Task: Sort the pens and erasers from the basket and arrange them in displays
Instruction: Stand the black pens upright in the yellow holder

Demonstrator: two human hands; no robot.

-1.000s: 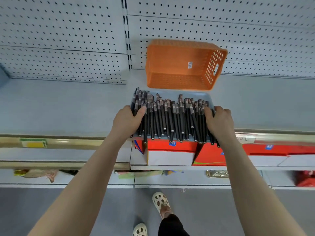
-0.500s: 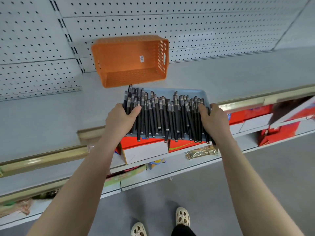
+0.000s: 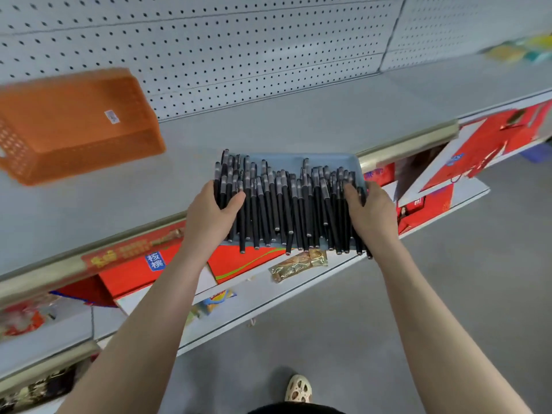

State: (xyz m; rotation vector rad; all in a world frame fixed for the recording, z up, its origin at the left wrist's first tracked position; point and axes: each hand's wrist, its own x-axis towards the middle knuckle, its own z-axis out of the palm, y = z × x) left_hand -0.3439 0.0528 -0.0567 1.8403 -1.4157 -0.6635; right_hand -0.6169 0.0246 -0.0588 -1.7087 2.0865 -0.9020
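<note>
Pens (image 3: 286, 204), all black, lie packed on a tray (image 3: 298, 159) at frame centre. The shelf (image 3: 298, 124) runs across the frame, with the basket (image 3: 74, 124) on it at upper left, blurred. The tray overhangs the shelf's front edge. The left hand (image 3: 209, 216) and right hand (image 3: 370, 216) each clamp 1 tray side, thumbs on the outer pens. This looks like moving the filled tray to its display spot, so the next move needs a level carry so that no pen rolls off.
</note>
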